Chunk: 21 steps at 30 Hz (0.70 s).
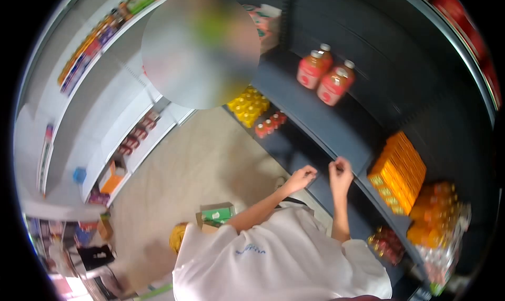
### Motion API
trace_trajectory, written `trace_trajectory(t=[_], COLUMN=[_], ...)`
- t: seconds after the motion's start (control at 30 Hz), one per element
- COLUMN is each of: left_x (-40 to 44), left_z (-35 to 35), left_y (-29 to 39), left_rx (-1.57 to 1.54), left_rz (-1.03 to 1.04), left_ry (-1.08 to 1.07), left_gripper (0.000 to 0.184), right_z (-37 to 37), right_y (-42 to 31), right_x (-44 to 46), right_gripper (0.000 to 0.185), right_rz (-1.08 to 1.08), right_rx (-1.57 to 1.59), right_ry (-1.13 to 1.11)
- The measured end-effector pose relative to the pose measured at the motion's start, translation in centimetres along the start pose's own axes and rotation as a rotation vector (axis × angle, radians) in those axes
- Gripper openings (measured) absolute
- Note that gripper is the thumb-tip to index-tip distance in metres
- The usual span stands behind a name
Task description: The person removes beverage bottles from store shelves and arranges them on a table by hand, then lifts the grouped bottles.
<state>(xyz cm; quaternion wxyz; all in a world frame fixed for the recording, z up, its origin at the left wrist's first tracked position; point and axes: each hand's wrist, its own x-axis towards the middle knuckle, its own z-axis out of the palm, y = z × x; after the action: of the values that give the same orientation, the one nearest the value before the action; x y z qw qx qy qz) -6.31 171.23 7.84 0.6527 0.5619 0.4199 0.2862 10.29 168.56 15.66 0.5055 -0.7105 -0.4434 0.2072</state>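
1. Left hand point(301, 179): fingers partly curled, thumb side toward my right. It appears above the front edge of the lower dark shelf point(293, 154). Blur hides the fingertips; I cannot tell whether they grip anything small.
2. Right hand point(341, 173): fingers bent inward, leaving a dark hollow in the curl. It appears at the front edge of the upper dark shelf point(357, 127); contact and any small item in the grip cannot be determined.
3. Pink-labelled bottles point(332, 86): four units, upright in a close group, toward the back edge of the upper shelf, beyond my right hand.
4. Orange cartons point(397, 174): a row set close to the front edge of the upper shelf, right of my right hand. Orange bottles point(434, 211) stand just beside them, further right.
5. Lower shelf, far-left end: yellow bottles point(248, 106), with small red bottles point(269, 124) next to them.
6. Floor point(197, 159): a green box point(216, 214) lies near my left elbow.
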Motion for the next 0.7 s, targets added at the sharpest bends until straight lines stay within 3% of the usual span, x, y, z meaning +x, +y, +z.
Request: trace_trajectory(t=[0.07,0.1,0.23,0.27,0.33,0.4,0.5,0.7], left_x=[2.5,4.3,9.2,10.5,12.9,15.1,17.0,18.7], left_z=[-2.7,-4.1,-6.9,-7.1,-7.9,-8.9,-11.3,-11.7], left_y=[3.7,4.3,6.6,6.6,6.9,7.0,9.0,11.6], left_rx=[-0.064,-0.036,-0.139,-0.16,-0.204,-0.297,-0.439,-0.584], left_rz=[0.05,0.005,0.095,0.105,0.205,0.101,-0.061,-0.168], left_ry=[-0.057,-0.107,0.187,0.205,0.176,0.021,-0.16,-0.396], left_gripper=[0.022,0.031,0.052,0.052,0.054,0.055,0.056,0.085], right_z=[2.6,4.0,9.6,10.9,13.5,14.2,14.1,14.3], right_y=[-1.8,-2.7,-5.8,-5.8,-6.0,-5.5,-4.9,-8.8], right_x=[6.6,10.3,21.9,23.5,25.6,25.8,25.5,18.6], right_gripper=[0.048,0.058,0.09,0.09,0.094,0.093,0.089,0.085], right_rz=[-0.144,-0.234,-0.468,-0.492,-0.438,-0.393,-0.356,-0.3], right_rx=[-0.151,-0.246,-0.309,-0.315,-0.762,-0.733,-0.227,-0.783], right_ry=[0.103,0.107,0.236,0.219,0.305,0.305,0.305,0.254])
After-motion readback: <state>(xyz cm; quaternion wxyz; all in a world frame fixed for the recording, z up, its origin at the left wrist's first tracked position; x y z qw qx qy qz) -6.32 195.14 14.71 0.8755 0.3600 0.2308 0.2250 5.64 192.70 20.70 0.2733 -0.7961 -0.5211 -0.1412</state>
